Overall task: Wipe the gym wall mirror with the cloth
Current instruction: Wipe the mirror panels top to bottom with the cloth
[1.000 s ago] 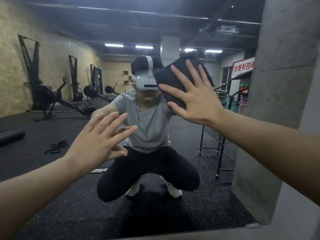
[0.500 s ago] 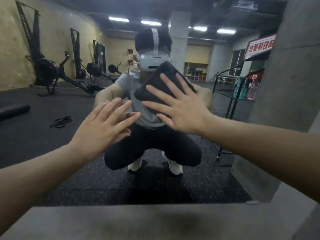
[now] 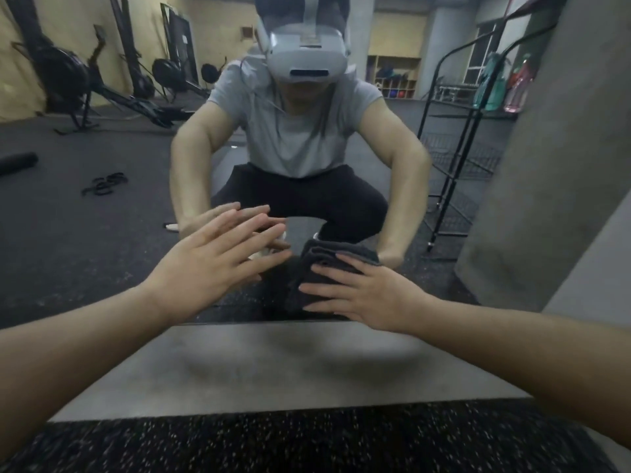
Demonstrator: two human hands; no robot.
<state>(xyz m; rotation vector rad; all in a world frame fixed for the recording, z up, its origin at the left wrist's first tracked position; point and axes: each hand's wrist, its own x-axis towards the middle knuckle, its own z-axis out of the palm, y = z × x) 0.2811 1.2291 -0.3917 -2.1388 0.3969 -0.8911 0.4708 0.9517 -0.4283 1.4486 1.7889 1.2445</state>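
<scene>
The wall mirror [image 3: 102,254] fills the upper part of the head view and reflects a squatting person in a headset. A folded dark grey cloth [image 3: 319,257] lies flat against the glass close to the mirror's bottom edge. My right hand [image 3: 368,291] presses it there with straight, spread fingers. My left hand [image 3: 218,264] is flat on the glass just left of the cloth, fingers straight, touching its own reflection.
A grey concrete ledge [image 3: 273,367] runs below the mirror, with speckled black rubber floor [image 3: 307,445] nearer me. A concrete pillar [image 3: 563,165] stands at the right. The mirror reflects rowing machines [image 3: 78,80], a black wire rack [image 3: 457,155] and bottles.
My right hand has slid the cloth down the glass from head height to the mirror's bottom edge. My left hand moved lower too, and my view dropped toward the ledge.
</scene>
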